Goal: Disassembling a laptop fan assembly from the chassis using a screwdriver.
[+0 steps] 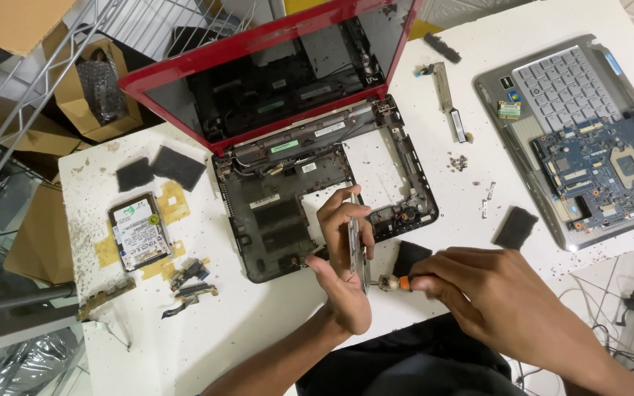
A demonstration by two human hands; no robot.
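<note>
Hands meet over the table's (pixel 258 337) near edge. My left hand (pixel 343 257) grips a thin metal plate (pixel 354 246) upright, just in front of the gutted red laptop (pixel 295 147). My right hand (pixel 478 293) closes around a screwdriver (pixel 394 282), its tip touching the plate's lower end. A hard drive (pixel 139 231) lies well apart to the left.

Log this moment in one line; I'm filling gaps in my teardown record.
left hand: holds metal bracket upright | right hand: holds screwdriver, tip at bracket | behind: gutted red laptop | table: loose parts
</note>
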